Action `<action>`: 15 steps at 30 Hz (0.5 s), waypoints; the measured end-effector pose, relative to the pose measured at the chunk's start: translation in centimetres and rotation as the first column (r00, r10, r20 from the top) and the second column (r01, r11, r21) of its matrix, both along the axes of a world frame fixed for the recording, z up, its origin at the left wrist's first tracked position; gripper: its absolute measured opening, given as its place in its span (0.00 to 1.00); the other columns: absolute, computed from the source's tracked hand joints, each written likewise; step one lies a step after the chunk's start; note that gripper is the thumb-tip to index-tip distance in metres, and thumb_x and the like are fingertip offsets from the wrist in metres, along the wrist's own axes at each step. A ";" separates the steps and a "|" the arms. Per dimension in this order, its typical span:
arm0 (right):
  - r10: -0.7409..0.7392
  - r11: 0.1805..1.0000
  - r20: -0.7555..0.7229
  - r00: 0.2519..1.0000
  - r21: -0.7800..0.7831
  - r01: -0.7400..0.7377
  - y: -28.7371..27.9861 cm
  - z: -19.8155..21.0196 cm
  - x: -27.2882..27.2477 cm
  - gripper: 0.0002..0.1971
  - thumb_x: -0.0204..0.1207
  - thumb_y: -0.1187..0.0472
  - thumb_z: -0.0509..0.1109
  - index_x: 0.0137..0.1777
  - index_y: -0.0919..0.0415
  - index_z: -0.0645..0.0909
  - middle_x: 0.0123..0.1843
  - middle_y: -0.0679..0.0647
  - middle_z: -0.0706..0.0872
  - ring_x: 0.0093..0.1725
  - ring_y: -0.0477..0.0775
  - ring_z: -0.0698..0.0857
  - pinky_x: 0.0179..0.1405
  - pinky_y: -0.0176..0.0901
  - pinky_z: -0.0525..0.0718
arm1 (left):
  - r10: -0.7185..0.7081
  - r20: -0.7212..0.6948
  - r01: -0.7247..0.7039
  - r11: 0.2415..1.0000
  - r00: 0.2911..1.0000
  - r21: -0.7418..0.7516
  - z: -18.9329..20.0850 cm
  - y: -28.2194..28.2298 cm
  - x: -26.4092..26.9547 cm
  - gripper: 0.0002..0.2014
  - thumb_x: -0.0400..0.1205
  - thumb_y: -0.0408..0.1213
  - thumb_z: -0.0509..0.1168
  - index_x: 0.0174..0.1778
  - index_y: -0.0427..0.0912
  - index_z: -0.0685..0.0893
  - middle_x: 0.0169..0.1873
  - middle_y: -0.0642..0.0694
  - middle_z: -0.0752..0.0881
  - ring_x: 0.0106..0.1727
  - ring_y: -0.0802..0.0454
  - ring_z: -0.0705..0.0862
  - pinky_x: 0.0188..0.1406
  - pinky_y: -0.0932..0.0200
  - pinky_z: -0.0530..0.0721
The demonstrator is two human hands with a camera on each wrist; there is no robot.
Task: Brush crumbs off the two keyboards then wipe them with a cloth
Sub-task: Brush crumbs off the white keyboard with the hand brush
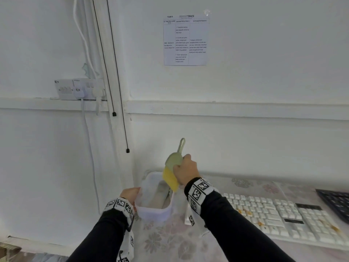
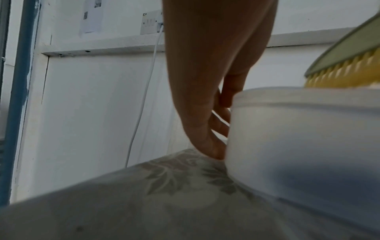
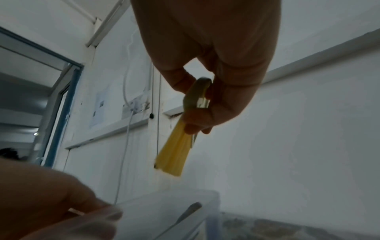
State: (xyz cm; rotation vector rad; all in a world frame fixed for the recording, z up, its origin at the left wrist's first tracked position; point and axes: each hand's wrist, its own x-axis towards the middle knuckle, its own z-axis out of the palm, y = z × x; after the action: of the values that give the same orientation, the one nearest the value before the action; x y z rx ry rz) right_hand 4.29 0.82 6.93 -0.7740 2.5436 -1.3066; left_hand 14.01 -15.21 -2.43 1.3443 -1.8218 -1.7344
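My right hand (image 1: 186,172) grips a small brush (image 1: 172,167) with a green back and yellow bristles (image 3: 171,158), held upright above a translucent plastic container (image 1: 154,212). My left hand (image 1: 130,193) holds the container's left wall, fingers curled against it (image 2: 216,126); the brush's bristles show over the rim (image 2: 345,76). Inside the container lies a greyish cloth-like thing (image 1: 160,195). A white keyboard (image 1: 283,218) with brown crumbs lies to the right on the floral tablecloth. A black keyboard (image 1: 336,203) shows at the far right edge.
The table with its floral cloth (image 1: 166,241) stands against a white wall. A socket with plugs and white cables (image 1: 81,89) is up left; two thin black cords (image 1: 120,110) hang beside it. A printed sheet (image 1: 186,40) is taped above.
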 end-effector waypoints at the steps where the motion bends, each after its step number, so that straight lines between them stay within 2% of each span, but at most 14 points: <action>1: -0.017 0.999 -0.005 1.000 -0.029 0.017 1.0 0.4 -0.6 0.14 0.78 0.63 0.58 0.61 0.68 0.66 0.57 0.65 0.79 0.45 0.59 0.76 0.42 0.45 0.76 | 0.003 0.040 -0.002 1.000 0.999 -0.021 0.3 0.4 0.0 0.18 0.85 0.37 0.57 0.69 0.33 0.77 0.67 0.36 0.80 0.60 0.43 0.82 0.54 0.52 0.84; 2: -0.036 0.998 -0.009 0.999 -0.056 0.035 2.1 1.0 -1.1 0.15 0.79 0.63 0.58 0.63 0.70 0.66 0.57 0.66 0.79 0.45 0.60 0.76 0.43 0.47 0.77 | -0.014 0.102 0.023 0.996 0.995 -0.084 0.7 0.6 -0.3 0.18 0.86 0.37 0.55 0.69 0.33 0.76 0.67 0.37 0.79 0.66 0.43 0.80 0.61 0.55 0.79; 3: -0.049 0.995 -0.013 0.999 -0.088 0.047 3.1 1.4 -1.8 0.16 0.79 0.63 0.58 0.63 0.70 0.66 0.56 0.66 0.79 0.45 0.60 0.77 0.43 0.48 0.78 | -0.019 0.172 0.050 0.983 0.985 -0.177 1.3 1.0 -0.4 0.17 0.87 0.35 0.53 0.68 0.32 0.76 0.66 0.36 0.79 0.69 0.42 0.77 0.62 0.58 0.75; 5: -0.080 0.987 -0.024 0.997 -0.140 0.076 5.6 2.3 -2.9 0.15 0.81 0.63 0.57 0.64 0.70 0.65 0.50 0.62 0.77 0.45 0.59 0.77 0.44 0.49 0.79 | -0.008 0.182 0.047 0.977 0.983 -0.210 2.5 2.6 -1.0 0.14 0.86 0.31 0.53 0.59 0.28 0.80 0.57 0.31 0.82 0.70 0.37 0.76 0.53 0.58 0.73; 6: -0.095 0.983 -0.026 0.995 -0.157 0.090 6.8 2.7 -3.4 0.14 0.81 0.63 0.56 0.64 0.70 0.65 0.48 0.61 0.76 0.44 0.59 0.77 0.43 0.48 0.78 | -0.017 0.236 0.085 0.956 0.972 -0.282 2.8 3.3 -1.6 0.13 0.85 0.31 0.54 0.55 0.28 0.81 0.54 0.30 0.82 0.68 0.35 0.76 0.52 0.57 0.73; 8: -0.136 0.974 -0.032 0.990 -0.190 0.127 9.0 3.0 -4.6 0.12 0.82 0.63 0.54 0.62 0.68 0.65 0.45 0.57 0.75 0.41 0.59 0.77 0.39 0.47 0.77 | 0.038 0.236 0.066 0.905 0.971 -0.420 3.2 4.6 -3.1 0.16 0.84 0.35 0.55 0.62 0.32 0.80 0.59 0.33 0.81 0.66 0.35 0.77 0.63 0.52 0.75; 10: -0.174 0.963 -0.034 0.984 -0.217 0.162 11.1 3.0 -5.6 0.08 0.82 0.62 0.54 0.57 0.65 0.64 0.38 0.53 0.74 0.34 0.55 0.77 0.36 0.46 0.77 | 0.041 0.194 0.075 0.829 0.980 -0.555 3.8 6.6 -4.5 0.19 0.83 0.37 0.57 0.70 0.38 0.77 0.67 0.37 0.77 0.69 0.38 0.74 0.71 0.48 0.72; 13: -0.216 0.953 -0.026 0.976 -0.222 0.205 14.3 2.5 -7.1 0.05 0.83 0.62 0.53 0.53 0.62 0.62 0.35 0.51 0.72 0.31 0.52 0.75 0.30 0.44 0.77 | -0.137 0.046 0.135 0.757 0.989 -0.639 4.6 10.2 -6.5 0.20 0.82 0.33 0.61 0.72 0.37 0.75 0.75 0.38 0.69 0.78 0.44 0.65 0.76 0.54 0.62; 15: -0.239 0.951 -0.012 0.971 -0.204 0.232 16.3 2.0 -7.9 0.04 0.83 0.62 0.53 0.53 0.62 0.62 0.36 0.51 0.72 0.32 0.53 0.75 0.28 0.43 0.76 | -0.292 0.051 0.258 0.734 0.955 -0.629 4.5 12.2 -7.8 0.21 0.81 0.32 0.63 0.72 0.38 0.74 0.74 0.42 0.70 0.77 0.47 0.67 0.75 0.57 0.63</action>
State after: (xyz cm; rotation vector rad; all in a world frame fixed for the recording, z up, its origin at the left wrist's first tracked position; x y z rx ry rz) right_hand -3.60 17.09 8.89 -0.5426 2.6259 -1.6595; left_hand 6.25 -3.00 2.03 0.7681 -2.3664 -1.0591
